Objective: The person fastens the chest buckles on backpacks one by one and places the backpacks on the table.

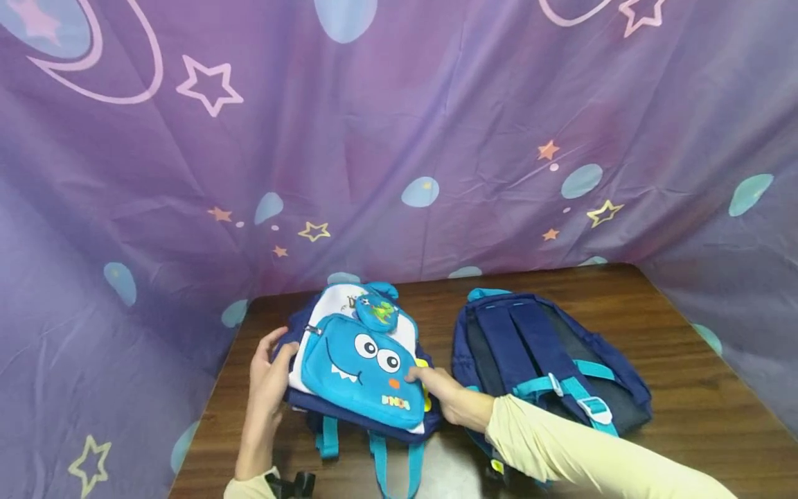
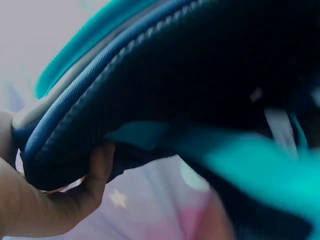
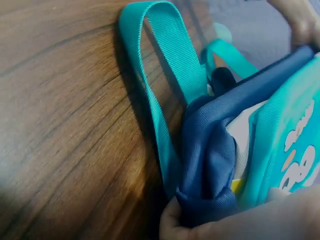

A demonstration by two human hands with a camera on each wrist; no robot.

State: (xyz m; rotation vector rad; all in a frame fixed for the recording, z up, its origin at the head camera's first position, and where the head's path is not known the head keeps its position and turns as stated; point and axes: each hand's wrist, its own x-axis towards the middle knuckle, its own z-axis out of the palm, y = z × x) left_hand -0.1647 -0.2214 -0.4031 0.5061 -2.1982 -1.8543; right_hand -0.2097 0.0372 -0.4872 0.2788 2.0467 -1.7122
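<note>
A child's blue and white backpack (image 1: 349,360), with a cartoon face on its front pocket, is tilted up over the table between both hands. My left hand (image 1: 268,378) grips its left side, and in the left wrist view the fingers (image 2: 101,162) curl under its dark underside. On the opposite side my right hand (image 1: 454,396) holds the edge, thumb on the front pocket and fingers behind. A round dinosaur badge (image 1: 377,313) sits near the top. Turquoise straps (image 3: 170,55) hang from the bottom in a loop over the table.
A second navy backpack (image 1: 536,346) lies to the right on the brown wooden table (image 1: 679,374), its shoulder straps facing up. My right forearm crosses over its lower end. A purple curtain (image 1: 399,138) with stars hangs behind and at both sides.
</note>
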